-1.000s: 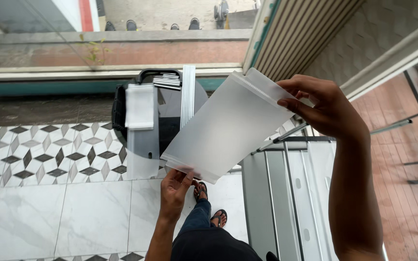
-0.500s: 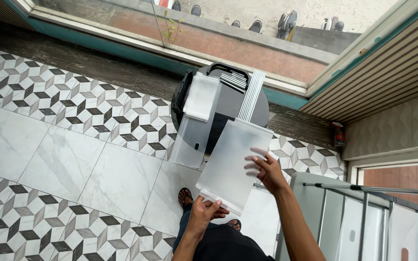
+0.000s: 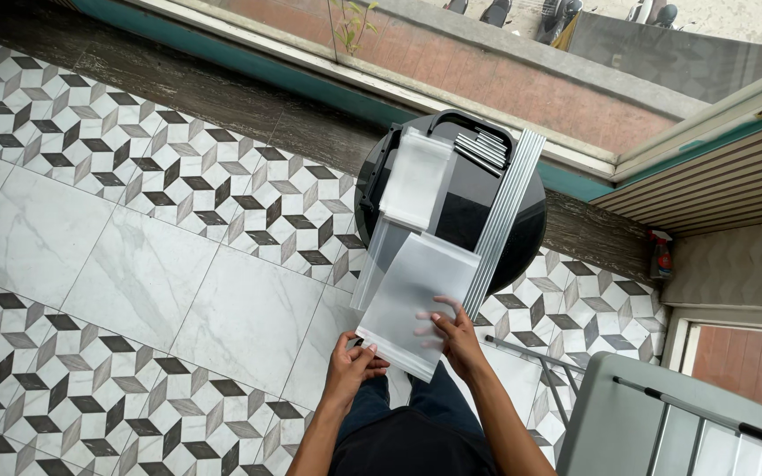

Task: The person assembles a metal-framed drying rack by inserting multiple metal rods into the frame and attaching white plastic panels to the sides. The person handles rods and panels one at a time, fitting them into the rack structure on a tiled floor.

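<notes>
I hold a frosted white plastic panel flat in front of me, above the tiled floor. My left hand grips its near left corner. My right hand lies on top of its near edge with the fingers spread over the surface. Just beyond the panel stands a round black table. On that table rest another frosted panel, a long white grooved strip and a bundle of thin metal rods. A clear panel hangs off the table's near left edge, partly under the one I hold.
The floor has white marble tiles and a black-and-white geometric border. A teal-edged window sill runs along the far side. A grey folding table or rack stands at my right. My dark trousers fill the bottom centre.
The panel has come down from a raised tilt in front of me to low and flat near the black table. My right hand slid to its near edge; the view tipped downward.
</notes>
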